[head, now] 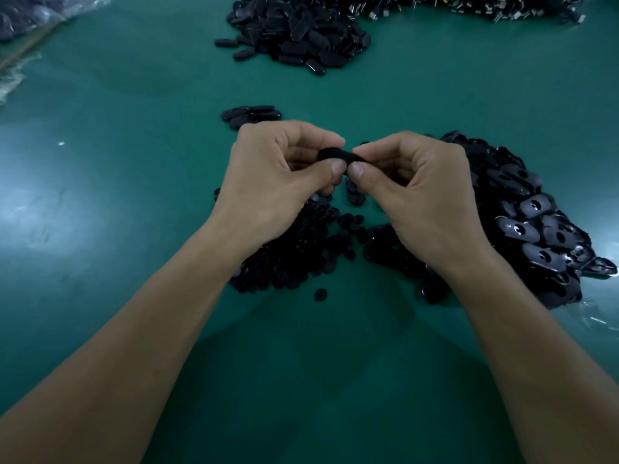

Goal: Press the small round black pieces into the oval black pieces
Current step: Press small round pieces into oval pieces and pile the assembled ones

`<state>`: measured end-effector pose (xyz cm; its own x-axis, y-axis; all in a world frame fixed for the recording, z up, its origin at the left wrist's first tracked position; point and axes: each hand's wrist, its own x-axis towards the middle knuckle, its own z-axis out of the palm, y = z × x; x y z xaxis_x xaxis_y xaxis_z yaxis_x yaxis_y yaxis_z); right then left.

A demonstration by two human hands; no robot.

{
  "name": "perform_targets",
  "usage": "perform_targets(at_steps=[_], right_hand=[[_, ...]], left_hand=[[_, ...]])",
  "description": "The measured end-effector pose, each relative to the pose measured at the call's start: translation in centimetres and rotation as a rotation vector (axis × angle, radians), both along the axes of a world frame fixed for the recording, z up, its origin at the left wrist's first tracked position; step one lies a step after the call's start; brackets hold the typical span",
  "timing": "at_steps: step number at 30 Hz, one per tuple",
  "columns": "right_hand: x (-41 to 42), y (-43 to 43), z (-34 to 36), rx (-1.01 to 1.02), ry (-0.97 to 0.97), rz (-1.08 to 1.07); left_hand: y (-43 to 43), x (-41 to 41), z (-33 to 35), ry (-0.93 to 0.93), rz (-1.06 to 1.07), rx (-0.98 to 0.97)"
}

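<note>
Above the bench, the left hand and right hand each pinch one end of a single oval piece, fingers curled and thumb tips meeting. Whether a round piece is already in it I cannot tell. I judge a square squeeze over the hole seats it best. There are four groups, all too dense to count: the oval heap right of the right hand, the far heap beyond both hands, the round pieces under the left hand, and a few ovals just beyond the left hand

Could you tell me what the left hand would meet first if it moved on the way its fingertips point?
Past the oval black piece it pinches, the left hand would probably meet the right hand, gripping the piece's other end; their thumbs look nearly touching.
</note>
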<state>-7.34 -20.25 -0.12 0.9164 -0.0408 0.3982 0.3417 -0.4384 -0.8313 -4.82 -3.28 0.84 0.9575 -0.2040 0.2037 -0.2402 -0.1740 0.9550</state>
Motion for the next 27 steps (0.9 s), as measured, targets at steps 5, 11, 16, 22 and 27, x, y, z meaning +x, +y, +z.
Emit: perform_targets(at_steps=[5,11,16,22,27], right_hand=[[-0.05,0.05,0.02,-0.008,-0.012,-0.002],[-0.1,0.31,0.21,-0.032,-0.011,-0.038],[-0.24,0.62,0.29,-0.007,0.01,-0.08],[-0.4,0.63,0.41,-0.025,0.009,-0.061],[-0.45,0.79,0.34,-0.059,-0.017,-0.08]], left_hand=[[0.06,0.01,0.04,-0.006,-0.003,-0.002],[0.16,0.12,-0.04,0.02,-0.023,-0.006],[0.21,0.11,-0.01,0.006,-0.033,0.007],[0.31,0.18,-0.06,-0.046,0.012,0.081],[0.63,0.36,0.08,-0.105,0.035,0.102]])
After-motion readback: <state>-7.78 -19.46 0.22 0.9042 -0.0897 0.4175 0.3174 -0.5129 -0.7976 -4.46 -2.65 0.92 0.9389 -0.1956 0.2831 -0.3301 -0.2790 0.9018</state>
